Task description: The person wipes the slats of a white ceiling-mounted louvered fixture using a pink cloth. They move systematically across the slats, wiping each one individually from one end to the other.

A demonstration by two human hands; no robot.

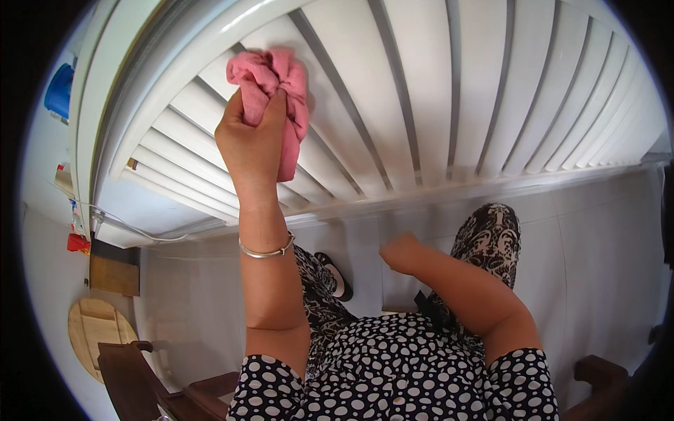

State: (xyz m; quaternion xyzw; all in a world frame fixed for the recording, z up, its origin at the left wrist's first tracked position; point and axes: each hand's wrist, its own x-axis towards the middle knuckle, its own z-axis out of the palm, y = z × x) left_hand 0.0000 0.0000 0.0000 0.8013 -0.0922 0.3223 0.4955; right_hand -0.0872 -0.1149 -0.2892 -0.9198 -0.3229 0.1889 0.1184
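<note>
My left hand (pixel 256 137) grips a bunched pink cloth (pixel 291 116), thumb on top. The cloth lies against the upper left slats of a large white slatted panel (pixel 414 77), near its curved frame. A silver bangle (pixel 267 249) circles my left wrist. Held low in front of my body, apart from the panel, my right hand (pixel 401 253) is curled into a loose fist. Nothing shows in it, though its fingers are blurred.
Dark wooden furniture (pixel 130 379) stands at the lower left, beside a round wooden board (pixel 91 330). Another dark wooden piece (pixel 602 379) is at the lower right. A white cable (pixel 151 235) runs along the panel's lower left. Pale tiles (pixel 547 238) cover the floor. A blue container (pixel 60 91) appears far left.
</note>
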